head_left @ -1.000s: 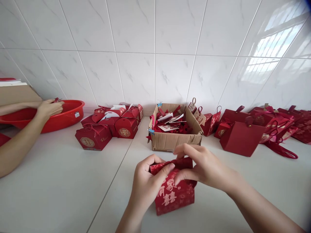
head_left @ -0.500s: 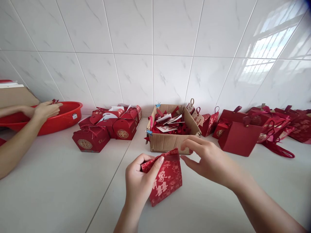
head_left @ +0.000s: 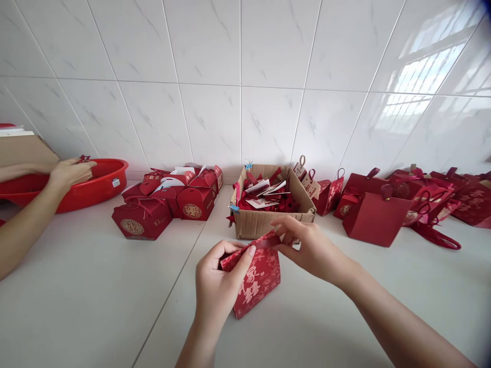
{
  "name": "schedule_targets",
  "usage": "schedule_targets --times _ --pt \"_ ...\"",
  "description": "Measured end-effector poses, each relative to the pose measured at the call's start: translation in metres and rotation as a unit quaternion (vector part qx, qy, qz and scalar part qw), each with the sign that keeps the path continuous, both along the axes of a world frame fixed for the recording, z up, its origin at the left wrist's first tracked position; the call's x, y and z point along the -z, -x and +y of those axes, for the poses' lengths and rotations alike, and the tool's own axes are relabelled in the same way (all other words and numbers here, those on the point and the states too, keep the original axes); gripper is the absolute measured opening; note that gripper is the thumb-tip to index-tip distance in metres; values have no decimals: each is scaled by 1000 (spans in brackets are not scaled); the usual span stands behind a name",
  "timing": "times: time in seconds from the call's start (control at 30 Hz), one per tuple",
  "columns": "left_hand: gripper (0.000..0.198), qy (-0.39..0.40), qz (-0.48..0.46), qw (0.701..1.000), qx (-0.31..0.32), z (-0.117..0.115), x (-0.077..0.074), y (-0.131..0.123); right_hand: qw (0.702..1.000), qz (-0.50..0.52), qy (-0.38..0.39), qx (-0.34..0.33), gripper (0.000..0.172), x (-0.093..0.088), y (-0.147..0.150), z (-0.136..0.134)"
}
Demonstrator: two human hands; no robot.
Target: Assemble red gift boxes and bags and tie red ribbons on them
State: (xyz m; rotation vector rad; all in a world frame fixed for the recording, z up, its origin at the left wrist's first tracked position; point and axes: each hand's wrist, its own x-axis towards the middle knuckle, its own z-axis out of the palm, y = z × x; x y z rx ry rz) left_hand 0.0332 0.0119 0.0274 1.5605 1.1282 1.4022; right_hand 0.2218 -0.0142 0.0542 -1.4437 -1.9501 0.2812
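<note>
A small red gift box (head_left: 261, 278) with pale flower print and characters stands tilted on the table in front of me. My left hand (head_left: 222, 276) grips its top left edge, the thumb on the front and the fingers behind. On the other side, my right hand (head_left: 303, 248) pinches the top right corner of the box, where a dark red strip runs along the top. Just behind the box stands an open cardboard box (head_left: 270, 225) holding red ribbons and printed cards.
Several red gift boxes (head_left: 143, 217) stand at the left. More red bags and boxes (head_left: 376, 217) line the right side near the tiled wall. At far left a co-worker's hands (head_left: 69, 174) work over a red basin (head_left: 99, 186).
My right hand has moved left and closed on the top right corner of the gift box; before, its fingers were apart beside it. The view has shifted slightly.
</note>
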Motion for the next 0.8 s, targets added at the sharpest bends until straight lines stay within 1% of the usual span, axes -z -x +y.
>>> schedule_targets --times 0.07,0.13,0.27,0.37,0.43,0.5,0.53,0.57,0.63,0.73,0.8 --pt "26 0 15 1000 6 0 0 0 998 -33 -57 -10 34 -3 -5 -2" --pt "25 7 19 1000 16 0 1 -1 988 -67 -137 -20 32 -6 -8 -3" --pt "24 -3 25 998 58 1 2 1 952 -94 -288 -35 26 -10 -9 -3" --pt "17 -50 68 991 108 2 3 5 924 -105 -364 -47 28 -6 -10 -1" --pt "13 -98 88 981 139 2 4 6 905 -112 -404 -71 33 -2 -11 -2" --pt "13 -157 80 969 175 1 6 7 887 -109 -439 -99 39 0 -9 -4" --pt "15 -185 68 960 196 0 6 7 883 -101 -446 -105 41 0 -7 -6" --pt "17 -208 56 952 215 -1 7 7 887 -87 -442 -105 41 0 -5 -7" --pt "20 -242 35 939 241 -2 8 6 910 -46 -399 -102 37 -4 0 -10" --pt "24 -272 27 930 244 -3 9 6 957 25 -262 -118 29 -11 5 -14" --pt "24 -293 26 926 236 -2 9 7 977 56 -156 -136 27 -16 6 -16"
